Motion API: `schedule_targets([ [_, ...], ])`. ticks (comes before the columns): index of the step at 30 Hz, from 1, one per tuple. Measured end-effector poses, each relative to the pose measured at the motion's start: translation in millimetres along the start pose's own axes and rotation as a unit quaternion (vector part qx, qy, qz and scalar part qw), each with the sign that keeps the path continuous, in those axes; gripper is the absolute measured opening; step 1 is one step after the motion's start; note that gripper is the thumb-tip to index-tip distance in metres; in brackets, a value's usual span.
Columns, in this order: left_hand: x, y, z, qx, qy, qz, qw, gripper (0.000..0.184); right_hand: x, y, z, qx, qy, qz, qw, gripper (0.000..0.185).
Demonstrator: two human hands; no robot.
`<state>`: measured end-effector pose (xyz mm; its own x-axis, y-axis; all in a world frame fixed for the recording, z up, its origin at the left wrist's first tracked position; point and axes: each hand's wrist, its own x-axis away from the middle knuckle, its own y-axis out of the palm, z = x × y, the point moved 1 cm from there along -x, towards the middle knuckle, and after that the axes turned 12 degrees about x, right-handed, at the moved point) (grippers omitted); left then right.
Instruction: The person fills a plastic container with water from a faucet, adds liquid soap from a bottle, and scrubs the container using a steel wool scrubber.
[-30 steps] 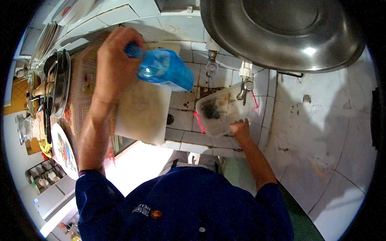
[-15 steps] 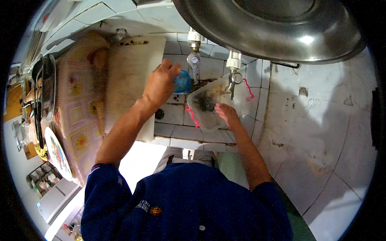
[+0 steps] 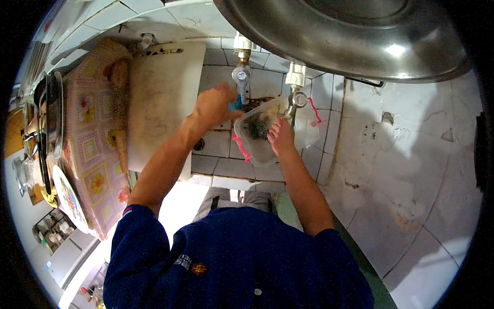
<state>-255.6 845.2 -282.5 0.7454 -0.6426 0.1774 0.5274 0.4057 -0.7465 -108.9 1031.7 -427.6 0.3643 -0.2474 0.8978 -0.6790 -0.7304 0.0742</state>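
I have the blue thing right at the left hand, on its inner side, toward the right, and that hand is plainly the nearer one. It lies just beyond the left end of the clear tub, beside the left tap. Only a sliver shows past the fingers, so I can't read its long axis or whether it stands upright. The fingers bend around that sliver, some on the far side and some on the near, but I can't tell if this grip is clamped on it or merely around it.

The tub sits in the tiled sink, its long axis slanting away from me toward the right, with a pink string at the left end and another near the right tap. My right hand is the nearer one here: it reaches over the tub from the near side, its fingertips pointing left and forward. They come close to the dark clump, which lies to their left inside. I read that grip as part open, fingers slightly apart, with nothing visible in it; whether the tips touch the tub, I can't tell.
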Motion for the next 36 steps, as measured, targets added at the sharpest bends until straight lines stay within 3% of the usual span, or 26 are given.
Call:
schedule_targets([
  [1, -4.7, -5.1, 9.2, 0.004, -0.073, -0.045, 0.996, 0.025, -2.1, 0.8, -0.3, -0.026, 0.004, -0.006, 1.000, 0.060],
  [2, -12.5, -0.3, 8.1, 0.004, -0.073, -0.045, 0.996, 0.025, -4.8, 2.3, -0.5, -0.052, 0.008, -0.013, 0.999, 0.059],
  [4, -28.9, 13.7, -5.7, 0.035, -0.215, -0.009, 0.976, 0.035, -24.2, 4.5, 7.3, -0.061, -0.004, -0.009, 0.998, 0.056],
  [8, -34.8, 39.9, -24.3, 0.079, -0.205, 0.044, 0.975, 0.033, -18.6, 16.0, 1.5, -0.081, -0.015, 0.046, 0.996, 0.048],
  [10, -30.7, 44.6, -28.3, 0.055, -0.138, 0.110, 0.983, 0.033, -14.9, 20.4, -0.3, -0.089, -0.019, 0.052, 0.994, 0.047],
  [14, -30.2, 58.6, -45.7, 0.011, -0.118, 0.100, 0.988, 0.028, -13.0, 24.4, -0.9, -0.093, -0.017, 0.039, 0.995, 0.048],
  [18, -31.7, 58.9, -38.5, 0.045, -0.170, 0.087, 0.981, 0.027, -10.2, 33.0, -1.5, -0.075, -0.035, 0.031, 0.996, 0.049],
  [24, -32.3, 59.2, -47.2, 0.015, -0.119, 0.103, 0.987, 0.027, -1.9, 34.7, 3.2, 0.007, 0.024, 0.018, 1.000, 0.046],
  [27, -30.0, 53.6, -36.6, 0.067, -0.205, 0.109, 0.970, 0.027, -3.3, 32.3, 17.6, -0.006, 0.034, 0.015, 0.999, 0.040],
  [33, -29.3, 56.6, -33.6, 0.004, -0.200, 0.151, 0.968, 0.030, -5.9, 35.4, 25.9, -0.072, 0.032, -0.015, 0.997, 0.040],
  [36, -30.9, 52.5, -34.4, 0.041, -0.216, 0.125, 0.967, 0.032, -4.4, 40.7, 22.3, -0.066, 0.031, -0.028, 0.997, 0.042],
])
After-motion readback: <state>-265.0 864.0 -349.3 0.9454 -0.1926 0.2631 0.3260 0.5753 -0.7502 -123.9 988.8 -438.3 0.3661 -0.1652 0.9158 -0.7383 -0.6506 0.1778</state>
